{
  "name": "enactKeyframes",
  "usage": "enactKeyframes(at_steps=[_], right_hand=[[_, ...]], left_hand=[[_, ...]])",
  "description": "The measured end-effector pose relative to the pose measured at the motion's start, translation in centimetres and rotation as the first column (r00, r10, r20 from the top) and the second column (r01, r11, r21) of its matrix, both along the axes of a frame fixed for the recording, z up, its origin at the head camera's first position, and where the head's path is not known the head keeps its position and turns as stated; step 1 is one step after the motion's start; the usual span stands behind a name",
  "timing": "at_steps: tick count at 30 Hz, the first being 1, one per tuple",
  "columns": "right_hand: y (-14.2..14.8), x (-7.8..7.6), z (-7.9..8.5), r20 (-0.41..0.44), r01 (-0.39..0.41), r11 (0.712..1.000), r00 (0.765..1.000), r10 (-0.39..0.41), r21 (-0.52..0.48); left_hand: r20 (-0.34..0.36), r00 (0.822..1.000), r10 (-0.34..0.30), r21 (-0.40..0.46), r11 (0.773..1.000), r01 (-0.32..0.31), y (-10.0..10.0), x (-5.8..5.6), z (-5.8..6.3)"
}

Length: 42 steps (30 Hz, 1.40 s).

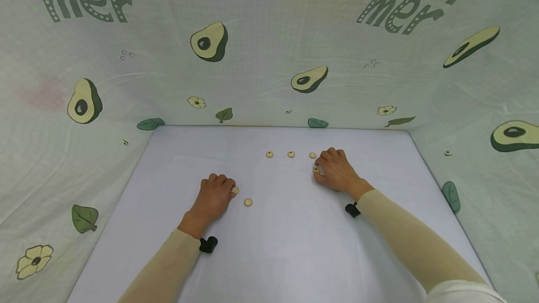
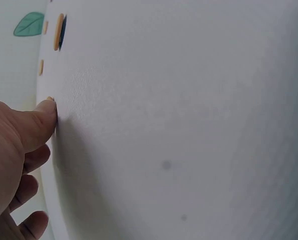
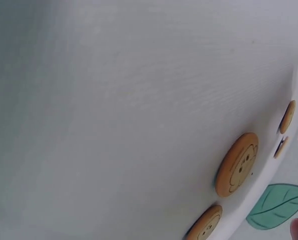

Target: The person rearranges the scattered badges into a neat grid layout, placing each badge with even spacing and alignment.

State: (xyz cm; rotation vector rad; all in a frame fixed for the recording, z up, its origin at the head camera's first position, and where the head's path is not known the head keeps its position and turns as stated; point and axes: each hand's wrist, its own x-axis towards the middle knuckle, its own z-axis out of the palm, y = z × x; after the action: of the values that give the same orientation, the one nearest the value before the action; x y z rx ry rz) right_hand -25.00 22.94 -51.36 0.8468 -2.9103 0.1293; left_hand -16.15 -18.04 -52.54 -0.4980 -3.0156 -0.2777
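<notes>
Cloth walls (image 1: 257, 8) printed with avocados are rising around the white table (image 1: 278, 247); two beige sleeves (image 1: 412, 233) are stretching over it; the left hand (image 1: 212, 198) is pinching one wooden disc (image 1: 235, 191) between thumb and forefinger, its other fingers curling in; the right hand (image 1: 337, 169), farther forward, is holding a second disc (image 1: 316, 170) between thumb and forefinger, its fingers bending; black wrist cameras (image 1: 208, 245) are sitting by both cuffs; three pale discs (image 1: 291, 155) are lying in a row, the rightmost just beside the right hand's fingers; a lone disc (image 1: 248, 202) is lying near the left hand.
</notes>
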Motion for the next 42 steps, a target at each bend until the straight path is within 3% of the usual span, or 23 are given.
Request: enactKeyframes(at_steps=[19, 31, 42], right_hand=[[0.6, 1.5, 1.0, -0.058, 0.025, 0.999, 0.998, -0.027, -0.038], [4.4, 3.1, 1.6, -0.065, 0.124, 0.991, 0.99, -0.128, -0.057], [6.3, 5.7, 0.8, -0.061, 0.013, 1.0, 0.998, -0.014, -0.019]], left_hand=[[-0.079, 0.996, -0.045, 0.031, 0.998, 0.048, -0.3, 0.1, -0.2], [-0.052, 0.999, -0.008, 0.022, 1.0, 0.009, 0.0, 0.3, 0.1], [-0.025, 1.0, -0.005, 0.038, 0.999, 0.006, 0.0, 0.3, 0.3]])
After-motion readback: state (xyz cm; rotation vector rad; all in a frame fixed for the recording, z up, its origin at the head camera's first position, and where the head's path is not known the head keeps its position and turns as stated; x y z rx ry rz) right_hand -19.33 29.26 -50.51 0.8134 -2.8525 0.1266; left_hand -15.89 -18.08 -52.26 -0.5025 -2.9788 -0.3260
